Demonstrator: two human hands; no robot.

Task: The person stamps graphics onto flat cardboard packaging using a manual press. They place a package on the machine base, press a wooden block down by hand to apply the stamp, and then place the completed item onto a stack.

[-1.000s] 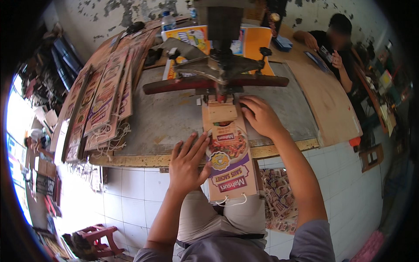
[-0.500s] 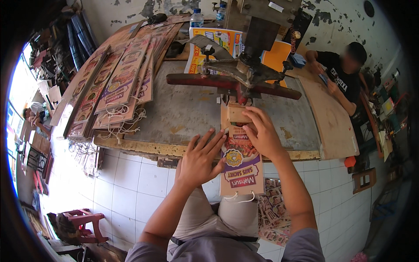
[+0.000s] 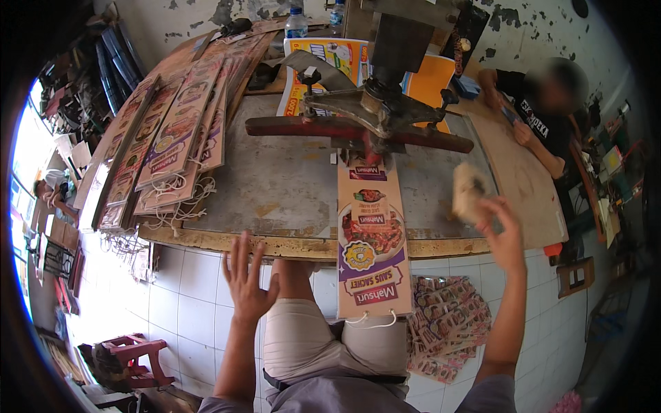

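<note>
A long printed cardboard hanger strip (image 3: 375, 275) lies under the red press bar (image 3: 303, 126), its near end jutting past the table edge toward my lap. Two white cord loops hang from that end. My left hand (image 3: 249, 286) is off the strip, open with fingers spread, in front of the table edge. Over the right part of the table, my right hand (image 3: 505, 230) has its fingers on a pale wooden block (image 3: 468, 194). The block is smeared by motion, and a dark spot shows on it.
Stacked corded hanger strips (image 3: 175, 138) lie on the table's left. Behind the press are printed sheets (image 3: 354, 51) and a water bottle (image 3: 296, 24). Another person (image 3: 533, 103) sits at the right. Packaged printed pieces (image 3: 447, 323) are on the floor; a red stool (image 3: 138, 361) stands lower left.
My left hand has lifted off the strip and drawn back left. My right hand has carried the wooden block off the strip to the right, uncovering the strip's far part.
</note>
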